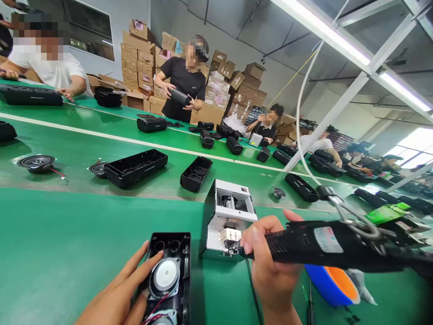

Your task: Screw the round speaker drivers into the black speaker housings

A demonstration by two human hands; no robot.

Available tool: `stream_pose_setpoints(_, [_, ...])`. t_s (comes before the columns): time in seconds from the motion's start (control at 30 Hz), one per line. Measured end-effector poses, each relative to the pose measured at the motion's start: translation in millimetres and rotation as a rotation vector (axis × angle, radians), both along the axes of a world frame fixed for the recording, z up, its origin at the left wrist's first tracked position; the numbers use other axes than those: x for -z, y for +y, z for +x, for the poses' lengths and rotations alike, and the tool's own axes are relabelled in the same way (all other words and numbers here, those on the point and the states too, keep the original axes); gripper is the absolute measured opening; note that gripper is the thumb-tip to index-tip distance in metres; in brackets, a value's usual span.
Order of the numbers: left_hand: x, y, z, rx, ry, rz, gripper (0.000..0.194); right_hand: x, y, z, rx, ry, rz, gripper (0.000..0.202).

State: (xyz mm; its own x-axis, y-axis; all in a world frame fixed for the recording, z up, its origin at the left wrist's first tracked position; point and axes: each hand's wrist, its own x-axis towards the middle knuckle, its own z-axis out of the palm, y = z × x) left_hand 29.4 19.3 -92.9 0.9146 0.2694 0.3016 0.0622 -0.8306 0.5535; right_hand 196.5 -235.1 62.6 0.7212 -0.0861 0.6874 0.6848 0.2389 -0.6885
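My left hand (123,293) rests on a black speaker housing (169,275) at the near edge of the green bench, fingers spread beside a round silver speaker driver (164,276) seated in it. My right hand (270,266) grips a black electric screwdriver (324,246) that hangs from a white cable (301,117). The driver's tip points left into the outlet of a white screw feeder box (225,216).
Black speaker housings (135,168), (196,173) and loose drivers (36,162) lie on the green conveyor belt. A blue and orange bowl (333,284) sits at my right. Several people work along the far side, with stacked cardboard boxes (138,58) behind.
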Motion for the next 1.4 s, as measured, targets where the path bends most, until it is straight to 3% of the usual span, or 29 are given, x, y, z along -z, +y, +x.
stream_pose_setpoints(0.17, [-32.7, -18, 12, 0.086, 0.166, -0.177, 0.062, -1.1, 2, -4, -0.026, 0.138, -0.049, 0.045])
stream_pose_setpoints(0.33, [-48.8, -26, 6, 0.087, 0.204, -0.284, 0.060, -7.9, -6, -30, -0.115, 0.183, -0.014, 0.051])
stream_pose_setpoints(0.5, [-42.4, -42, 7, -0.009, 0.174, -0.278, 0.065, -8.3, 6, -55, -0.249, 0.136, 0.096, 0.059])
stream_pose_setpoints(0.63, [-35.2, -46, 9, -0.015, 0.160, -0.261, 0.065, 16.5, 28, -59, -0.302, 0.113, 0.119, 0.057])
stream_pose_setpoints(0.8, [-48.6, -47, 5, 0.013, 0.208, -0.326, 0.065, 42.2, 38, -56, -0.323, 0.113, 0.056, 0.058])
stream_pose_setpoints(1.07, [-64.8, -48, 3, 0.026, 0.294, -0.373, 0.066, 44.1, 43, -55, -0.278, 0.126, 0.019, 0.051])
stream_pose_setpoints(1.2, [-70.9, -57, 3, -0.062, 0.246, -0.356, 0.068, 48.4, 44, -54, -0.328, 0.105, -0.023, 0.049])
stream_pose_setpoints(1.3, [-66.6, -60, 3, -0.041, 0.218, -0.350, 0.067, 53.2, 43, -52, -0.361, 0.092, -0.052, 0.044])
stream_pose_setpoints(1.4, [-53.5, -55, 5, 0.014, 0.190, -0.339, 0.073, 61.7, 41, -48, -0.374, 0.098, -0.062, 0.042])
